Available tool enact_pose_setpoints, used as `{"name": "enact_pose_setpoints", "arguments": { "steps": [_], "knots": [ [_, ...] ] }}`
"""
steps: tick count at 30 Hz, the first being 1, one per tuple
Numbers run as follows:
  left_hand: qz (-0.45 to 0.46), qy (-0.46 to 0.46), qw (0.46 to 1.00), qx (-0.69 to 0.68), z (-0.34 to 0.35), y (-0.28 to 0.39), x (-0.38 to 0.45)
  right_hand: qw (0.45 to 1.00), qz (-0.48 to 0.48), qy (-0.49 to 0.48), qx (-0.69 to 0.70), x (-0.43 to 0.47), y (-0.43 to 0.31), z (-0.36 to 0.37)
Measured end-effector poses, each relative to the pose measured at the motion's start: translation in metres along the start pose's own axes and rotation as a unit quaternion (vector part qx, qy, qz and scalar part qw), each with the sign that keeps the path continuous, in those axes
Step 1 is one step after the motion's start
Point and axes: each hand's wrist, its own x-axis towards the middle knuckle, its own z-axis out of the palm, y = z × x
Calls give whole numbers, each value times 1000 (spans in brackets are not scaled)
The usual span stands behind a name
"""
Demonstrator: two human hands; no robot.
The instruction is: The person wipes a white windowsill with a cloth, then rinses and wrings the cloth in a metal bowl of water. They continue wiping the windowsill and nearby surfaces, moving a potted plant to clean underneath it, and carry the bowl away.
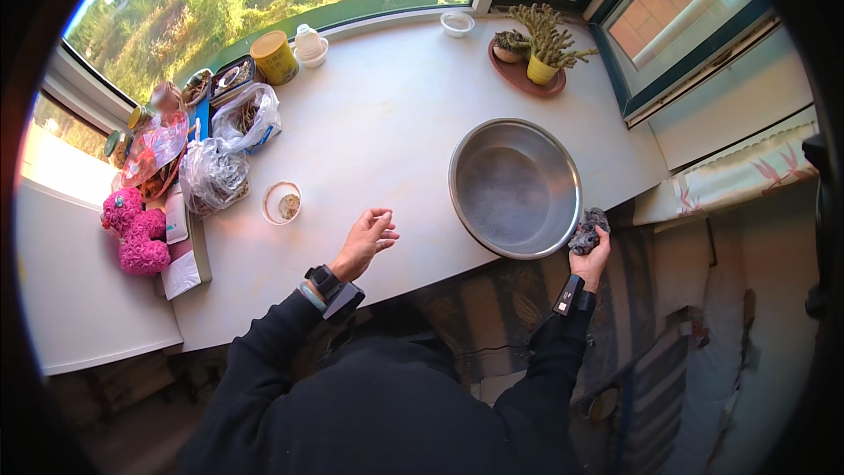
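My right hand [592,262] grips a crumpled dark grey cloth [589,231], just beyond the near right rim of a steel basin [455,211]. Greyish water [504,191] with some suds appears to stand in the basin. Over the white counter [395,145], left of the basin, hovers my left hand [362,243], its fingers loosely curved and holding nothing. Nearest to it is a small round plastic tub [265,204] with a light brown lump [289,206] inside.
Bagged goods [214,175], a yellow tin [273,58] and a pink rose-covered toy figure [138,237] crowd the left side. A potted cactus [544,69] stands on a brown tray [508,79] at the back right. An open window sash [686,26] juts in beyond it.
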Motion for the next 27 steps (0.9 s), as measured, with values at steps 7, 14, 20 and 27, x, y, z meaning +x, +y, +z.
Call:
{"name": "enact_pose_setpoints", "arguments": {
  "steps": [7,14,20,27],
  "knots": [
    [-18,-138,990,17,77,18,52,984,163,-67,-8,58,-16,18],
    [12,-168,985,20,84,0,75,966,242,-54,-70,76,-22,29],
    [101,-154,983,-4,74,-6,57,968,210,-20,-138,51,-23,61],
    [161,-149,975,-43,20,16,-22,958,215,-75,-175,-27,-13,119]
  ]
}}
